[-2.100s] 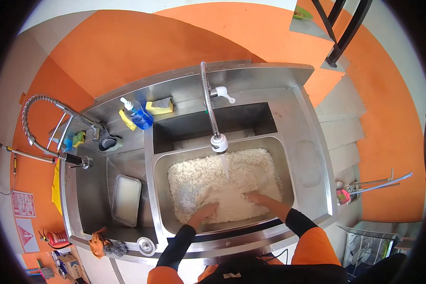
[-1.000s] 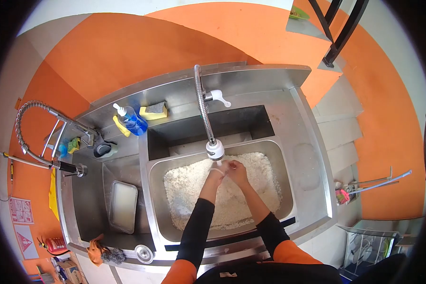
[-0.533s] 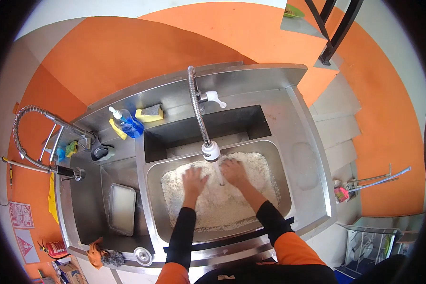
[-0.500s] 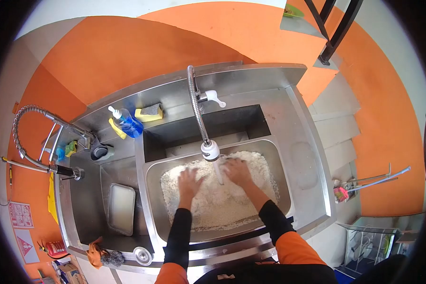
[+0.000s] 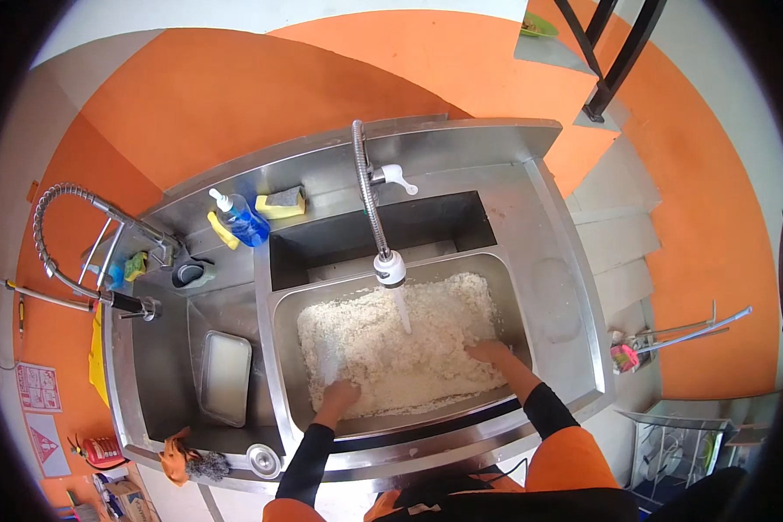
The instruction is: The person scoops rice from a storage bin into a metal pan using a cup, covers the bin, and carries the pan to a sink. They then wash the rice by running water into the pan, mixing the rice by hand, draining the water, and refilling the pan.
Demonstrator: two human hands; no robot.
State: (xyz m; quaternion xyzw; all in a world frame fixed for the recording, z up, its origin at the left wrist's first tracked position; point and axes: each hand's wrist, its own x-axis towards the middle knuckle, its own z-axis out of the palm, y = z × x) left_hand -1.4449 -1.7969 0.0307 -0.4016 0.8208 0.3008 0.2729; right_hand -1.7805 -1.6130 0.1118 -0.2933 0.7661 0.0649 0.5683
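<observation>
White rice (image 5: 400, 374) lies in cloudy water inside a rectangular metal basin (image 5: 520, 322), set in the right sink compartment. My left hand (image 5: 340, 396) is at the rice's near left part, its fingers sunk out of sight. On the right side, my right hand (image 5: 489, 351) reaches into the rice, and its fingertips are buried too. Between and beyond the hands, a thin stream of water (image 5: 402, 311) falls onto the rice from the white nozzle (image 5: 390, 269) of a flexible faucet.
The left sink compartment holds a tray (image 5: 226, 378) of whitish liquid. A blue soap bottle (image 5: 249, 224) and a yellow sponge (image 5: 282, 203) stand on the back ledge. A spring faucet (image 5: 61, 200) arches at the left. An orange cloth (image 5: 176, 459) and a drain strainer (image 5: 264, 462) lie on the front edge.
Both hands have moved from the far part of the rice toward me and apart, the left to the near edge, the right to the right side. Their fingers have sunk into the rice.
</observation>
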